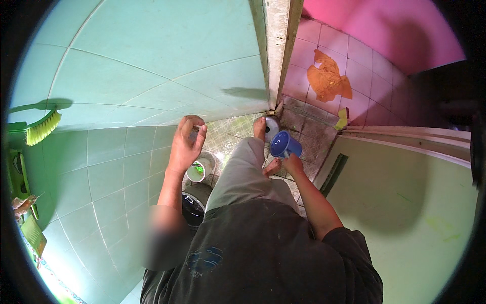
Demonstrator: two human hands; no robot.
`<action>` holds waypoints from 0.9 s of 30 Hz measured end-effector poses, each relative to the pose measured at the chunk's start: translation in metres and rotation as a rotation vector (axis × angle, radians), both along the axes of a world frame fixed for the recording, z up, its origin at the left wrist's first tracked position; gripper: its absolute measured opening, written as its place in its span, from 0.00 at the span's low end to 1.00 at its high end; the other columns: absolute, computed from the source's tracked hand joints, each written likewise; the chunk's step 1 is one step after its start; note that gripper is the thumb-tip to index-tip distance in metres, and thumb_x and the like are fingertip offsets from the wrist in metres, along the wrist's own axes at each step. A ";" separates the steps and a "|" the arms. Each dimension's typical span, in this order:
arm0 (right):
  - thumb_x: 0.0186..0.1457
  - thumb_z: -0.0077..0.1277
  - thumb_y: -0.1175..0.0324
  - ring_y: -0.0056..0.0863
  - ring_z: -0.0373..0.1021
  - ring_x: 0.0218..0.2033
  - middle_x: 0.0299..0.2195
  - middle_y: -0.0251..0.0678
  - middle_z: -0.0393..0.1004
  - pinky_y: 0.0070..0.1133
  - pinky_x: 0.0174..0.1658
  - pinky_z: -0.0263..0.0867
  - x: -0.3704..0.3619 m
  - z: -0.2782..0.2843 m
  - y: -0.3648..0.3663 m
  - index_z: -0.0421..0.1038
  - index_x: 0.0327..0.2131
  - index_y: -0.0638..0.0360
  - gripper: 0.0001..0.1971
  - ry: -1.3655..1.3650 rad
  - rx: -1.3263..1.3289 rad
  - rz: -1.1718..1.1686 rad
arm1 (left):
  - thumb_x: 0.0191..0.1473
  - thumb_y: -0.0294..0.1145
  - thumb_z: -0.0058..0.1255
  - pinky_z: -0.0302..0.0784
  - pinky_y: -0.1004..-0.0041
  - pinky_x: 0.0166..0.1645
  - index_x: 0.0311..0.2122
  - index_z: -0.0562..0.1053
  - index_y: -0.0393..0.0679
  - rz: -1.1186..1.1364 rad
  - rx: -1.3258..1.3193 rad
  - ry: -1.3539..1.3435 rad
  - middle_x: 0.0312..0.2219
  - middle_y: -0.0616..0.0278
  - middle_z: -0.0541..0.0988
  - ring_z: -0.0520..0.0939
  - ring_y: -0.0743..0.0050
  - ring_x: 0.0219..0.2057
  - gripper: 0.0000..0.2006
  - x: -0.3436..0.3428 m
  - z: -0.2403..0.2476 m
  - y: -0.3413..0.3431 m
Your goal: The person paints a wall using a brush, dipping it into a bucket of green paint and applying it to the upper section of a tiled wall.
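Observation:
My right hand (292,164) grips a blue plastic mug-shaped water dipper (286,145) by its handle, out in front of my right leg. The dipper's mouth faces up toward me; whether there is water in it I cannot make out. On the other side, my left hand (188,143) is raised near the turquoise tiled wall, fingers bent and thumb apart, with nothing plainly in it. Below that hand stands a small white bucket (194,175) with something bright green inside. Closer to me is a dark bucket (203,191) with a dark, shiny surface inside, partly hidden by my body.
A round grey metal object (272,124) lies beside my bare foot. Past the door frame (278,45), an orange cloth (328,78) lies on pink-lit tiles. A yellow piece (342,118) rests at the threshold. A green brush (43,129) juts out at left; a pale door (400,187) stands right.

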State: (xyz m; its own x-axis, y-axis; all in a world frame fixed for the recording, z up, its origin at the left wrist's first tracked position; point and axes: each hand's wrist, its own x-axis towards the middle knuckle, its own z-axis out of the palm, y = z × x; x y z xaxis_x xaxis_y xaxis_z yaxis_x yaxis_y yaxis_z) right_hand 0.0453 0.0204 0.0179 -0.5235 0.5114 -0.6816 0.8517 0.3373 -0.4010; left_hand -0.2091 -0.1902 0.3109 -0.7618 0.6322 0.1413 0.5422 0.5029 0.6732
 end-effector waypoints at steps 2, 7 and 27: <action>0.50 0.47 0.59 0.53 0.71 0.41 0.37 0.59 0.73 0.40 0.45 0.66 0.003 0.005 0.003 0.69 0.40 0.67 0.20 -0.016 -0.019 0.012 | 0.54 0.26 0.51 0.73 0.69 0.39 0.34 0.70 0.36 0.007 -0.019 -0.021 0.35 0.54 0.74 0.77 0.60 0.33 0.05 0.004 -0.008 -0.004; 0.50 0.47 0.59 0.53 0.71 0.42 0.38 0.59 0.73 0.38 0.46 0.66 0.024 -0.010 0.018 0.69 0.43 0.66 0.21 -0.007 -0.025 -0.036 | 0.54 0.26 0.51 0.74 0.70 0.39 0.34 0.70 0.35 -0.008 -0.015 -0.073 0.35 0.54 0.74 0.78 0.61 0.32 0.05 0.017 -0.013 -0.003; 0.50 0.47 0.56 0.51 0.70 0.42 0.39 0.57 0.73 0.37 0.46 0.65 0.142 -0.037 0.027 0.69 0.44 0.65 0.23 0.072 -0.057 -0.259 | 0.57 0.30 0.50 0.75 0.69 0.38 0.36 0.69 0.37 -0.087 -0.099 -0.164 0.34 0.55 0.74 0.78 0.59 0.32 0.07 0.031 -0.040 0.017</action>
